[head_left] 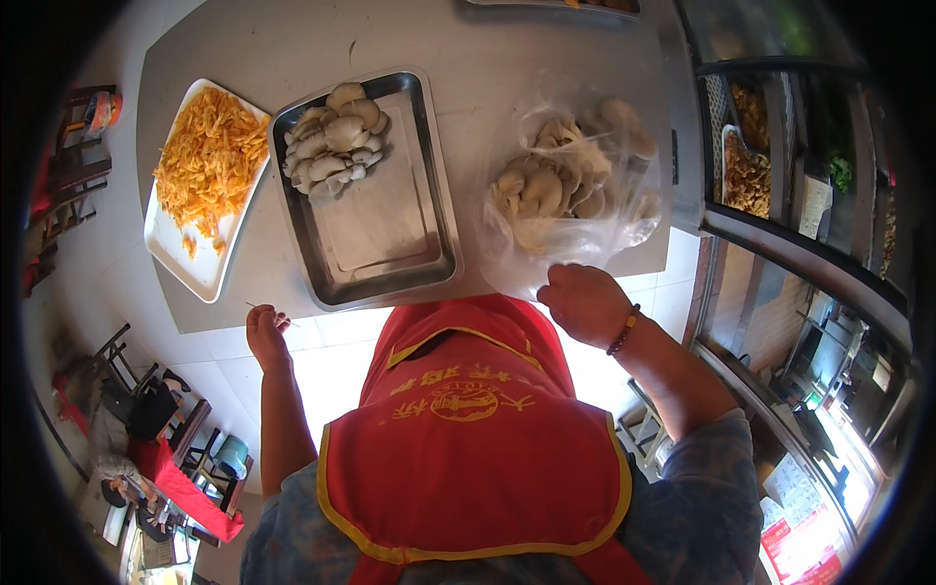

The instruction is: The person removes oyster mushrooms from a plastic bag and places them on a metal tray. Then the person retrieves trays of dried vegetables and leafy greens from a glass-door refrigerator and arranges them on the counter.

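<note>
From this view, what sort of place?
Probably an eatery's prep area: a rectangular silver metal tray of pale grey mushrooms, a white shallow tray of orange food, and a dark-framed glass food cabinet.

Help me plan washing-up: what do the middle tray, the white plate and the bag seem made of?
Tray: probably stainless steel, smooth; grey, bright glints along the rim. White plate: plastic or glazed ceramic; the smooth white rim fits both. Bag: likely clear, thin plastic; mushrooms show through its glossy creases.
</note>
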A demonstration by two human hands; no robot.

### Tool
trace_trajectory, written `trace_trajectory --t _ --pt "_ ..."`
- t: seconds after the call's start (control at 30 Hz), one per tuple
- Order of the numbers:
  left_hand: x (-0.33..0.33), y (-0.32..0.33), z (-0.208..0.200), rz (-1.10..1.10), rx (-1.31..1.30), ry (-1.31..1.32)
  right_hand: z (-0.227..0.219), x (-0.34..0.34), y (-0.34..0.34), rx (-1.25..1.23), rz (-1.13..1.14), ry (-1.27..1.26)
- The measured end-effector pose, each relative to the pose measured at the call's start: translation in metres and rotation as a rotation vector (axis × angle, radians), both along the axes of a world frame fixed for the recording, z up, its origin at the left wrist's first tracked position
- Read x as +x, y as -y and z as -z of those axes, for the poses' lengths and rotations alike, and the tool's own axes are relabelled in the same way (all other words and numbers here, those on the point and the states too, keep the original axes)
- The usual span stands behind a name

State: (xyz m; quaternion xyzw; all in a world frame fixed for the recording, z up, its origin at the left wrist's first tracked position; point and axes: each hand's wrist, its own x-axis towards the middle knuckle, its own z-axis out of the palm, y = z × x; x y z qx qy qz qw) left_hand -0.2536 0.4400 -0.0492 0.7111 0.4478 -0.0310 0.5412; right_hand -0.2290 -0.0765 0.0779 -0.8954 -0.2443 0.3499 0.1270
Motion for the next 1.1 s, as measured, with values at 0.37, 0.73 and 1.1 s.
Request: trace_trajectory --t 0.37,0.73,1.1 --pt "0.053 0.251 -0.033 0.706 -0.545 0.124 0.032 0.024 0.005 -0.213 0.497 0.468" --pt "0.043 0.315 -0.038 0.944 -0.379 0.038 0.035 0.012 0.005 0.258 0.761 0.121" --pt "0.067 0.301 -0.040 0.772 -0.369 -0.037 0.051 0.055 -0.038 -0.027 1.033 0.302"
